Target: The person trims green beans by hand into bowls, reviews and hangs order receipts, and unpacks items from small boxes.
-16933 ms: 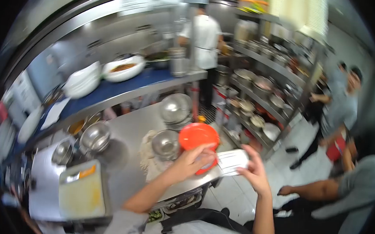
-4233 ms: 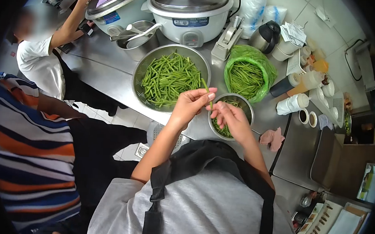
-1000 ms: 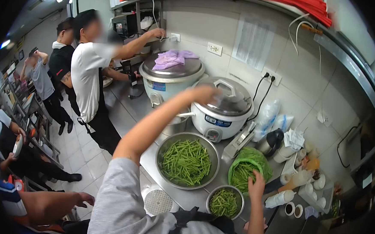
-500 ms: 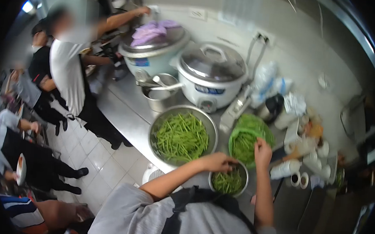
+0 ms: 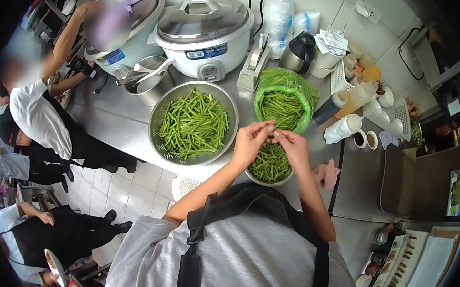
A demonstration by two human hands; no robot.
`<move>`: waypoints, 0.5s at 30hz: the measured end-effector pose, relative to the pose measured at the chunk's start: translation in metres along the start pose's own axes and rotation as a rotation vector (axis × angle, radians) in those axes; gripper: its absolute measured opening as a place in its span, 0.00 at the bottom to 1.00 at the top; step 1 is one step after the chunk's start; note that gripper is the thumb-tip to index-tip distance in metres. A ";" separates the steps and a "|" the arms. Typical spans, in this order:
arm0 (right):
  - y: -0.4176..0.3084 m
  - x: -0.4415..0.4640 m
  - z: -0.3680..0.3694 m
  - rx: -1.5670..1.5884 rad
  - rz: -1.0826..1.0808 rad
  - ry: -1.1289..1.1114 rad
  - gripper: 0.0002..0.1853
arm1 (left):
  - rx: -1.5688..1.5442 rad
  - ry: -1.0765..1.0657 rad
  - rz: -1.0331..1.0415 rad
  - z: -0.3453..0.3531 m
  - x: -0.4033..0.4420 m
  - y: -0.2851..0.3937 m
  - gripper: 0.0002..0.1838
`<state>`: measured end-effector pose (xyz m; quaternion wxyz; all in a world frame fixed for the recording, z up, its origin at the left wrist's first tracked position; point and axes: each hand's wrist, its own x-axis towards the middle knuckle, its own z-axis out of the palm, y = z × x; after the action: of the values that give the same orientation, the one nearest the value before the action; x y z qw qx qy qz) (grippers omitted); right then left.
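My left hand (image 5: 251,140) and my right hand (image 5: 291,147) meet fingertip to fingertip over a small metal bowl (image 5: 269,167) of green bean pieces. Both are pinched closed; what lies between the fingertips is too small to make out. Just beyond them, a green plastic bag (image 5: 288,101) stands open, full of long green beans. To the left, cut green beans (image 5: 195,124) fill a large perforated metal colander (image 5: 156,133).
Two rice cookers (image 5: 202,34) and a metal pot (image 5: 152,83) with utensils stand behind the colander. Right of the bag are a thermos (image 5: 297,53), squeeze bottles (image 5: 343,128) and sauce cups. A pink cloth (image 5: 326,173) lies near my right arm. Several people stand at left.
My left hand has moved from the small bowl's left rim to meet my right hand, which has come down from the bag's edge. The view has tilted downward.
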<state>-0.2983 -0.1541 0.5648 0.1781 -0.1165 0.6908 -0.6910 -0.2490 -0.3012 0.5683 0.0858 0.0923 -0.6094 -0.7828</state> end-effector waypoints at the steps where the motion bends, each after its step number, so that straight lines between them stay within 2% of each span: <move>1: 0.000 -0.003 0.003 -0.021 0.020 -0.030 0.13 | 0.012 0.022 0.034 -0.004 0.000 0.000 0.13; 4: 0.004 -0.009 0.007 -0.126 0.040 -0.143 0.15 | 0.032 0.067 0.031 -0.021 0.001 -0.004 0.11; 7: 0.002 -0.011 0.010 -0.223 0.080 -0.284 0.17 | 0.108 0.050 0.120 -0.030 -0.004 -0.004 0.12; 10: 0.004 -0.011 0.013 -0.190 0.333 -0.434 0.17 | -0.083 0.032 -0.011 -0.028 -0.011 0.001 0.12; 13: 0.005 -0.016 0.016 0.125 0.346 -0.366 0.16 | -0.199 0.086 -0.078 -0.031 -0.014 -0.004 0.12; 15: 0.010 -0.018 0.018 0.416 0.372 -0.250 0.15 | -0.174 0.117 -0.028 -0.030 -0.017 -0.007 0.12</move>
<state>-0.2741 -0.1632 0.5568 0.4055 -0.0331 0.5165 -0.7535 -0.2257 -0.3233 0.5546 0.1179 0.1385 -0.5316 -0.8273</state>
